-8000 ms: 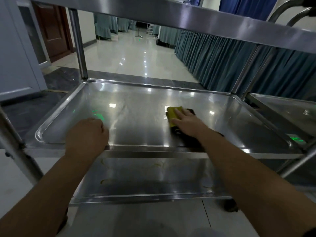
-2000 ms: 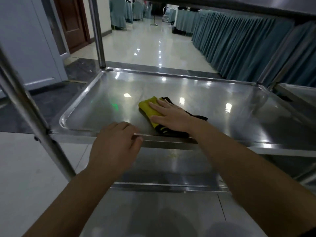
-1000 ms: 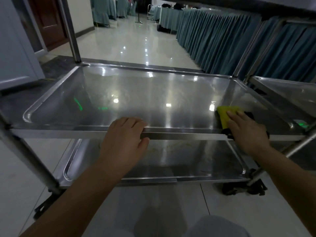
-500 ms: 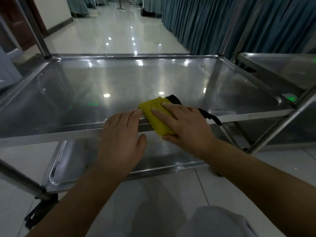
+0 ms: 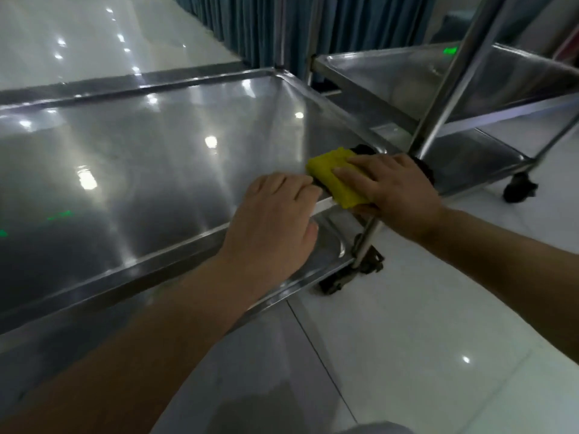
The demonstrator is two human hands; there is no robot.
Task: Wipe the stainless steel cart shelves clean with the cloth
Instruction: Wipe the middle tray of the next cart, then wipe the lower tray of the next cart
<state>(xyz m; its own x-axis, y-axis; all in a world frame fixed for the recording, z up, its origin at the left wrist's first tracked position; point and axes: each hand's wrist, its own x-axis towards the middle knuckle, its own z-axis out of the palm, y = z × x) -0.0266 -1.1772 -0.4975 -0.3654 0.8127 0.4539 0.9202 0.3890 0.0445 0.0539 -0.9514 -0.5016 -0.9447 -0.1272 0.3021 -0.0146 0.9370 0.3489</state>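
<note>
The stainless cart's middle shelf (image 5: 141, 158) fills the left and centre of the head view. A folded yellow cloth with a black underside (image 5: 332, 180) lies over the shelf's front right corner rim. My right hand (image 5: 398, 192) holds it there, fingers laid flat on top and thumb tucked beneath the rim. Just left of the cloth, my left hand (image 5: 272, 220) grips the front rim, fingers over the edge and thumb below. A strip of the lower shelf (image 5: 329, 242) shows under the rim.
A second steel cart (image 5: 407, 76) stands close on the right, one of its casters (image 5: 518, 189) on the white tiled floor. A slanted upright post (image 5: 445, 86) rises behind my right hand. Teal curtains (image 5: 260, 26) hang at the back.
Both hands have slid right along the front rim, and the cloth now sits at the front right corner. The view has swung right, with the neighbouring cart now in fuller view.
</note>
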